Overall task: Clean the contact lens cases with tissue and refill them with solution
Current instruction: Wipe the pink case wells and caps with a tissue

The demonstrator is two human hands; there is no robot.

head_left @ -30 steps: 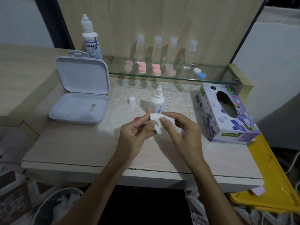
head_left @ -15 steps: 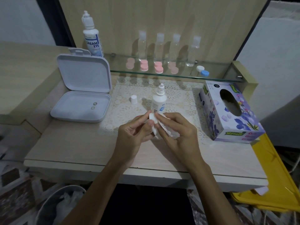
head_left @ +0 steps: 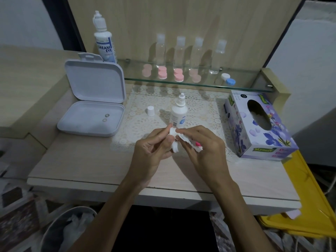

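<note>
Contact lens case, a small white plastic double-well piece (head_left: 174,142), was held just above the table between both hands, near the front edge of the lace mat. The left hand (head_left: 154,153) pinched it with thumb and curled fingers, probably to steady it so a well faced the other hand. The right hand (head_left: 205,148) had its fingers curled round a crumpled white tissue (head_left: 189,143), pressing it against the case, apparently to wipe a well dry before refilling. Something pink (head_left: 197,143) peeked out by the tissue, likely a cap, though that was unclear.

Just behind the hands stood a small white solution bottle (head_left: 179,115), uncapped, with its white cap (head_left: 150,110) set apart on the lace mat (head_left: 200,110), presumably ready for the refill. A floral purple tissue box (head_left: 258,124) lay to the right; little tissue could be seen through its oval slot. An open white hinged plastic box (head_left: 91,117) at left held two small round items, too small to identify.
</note>
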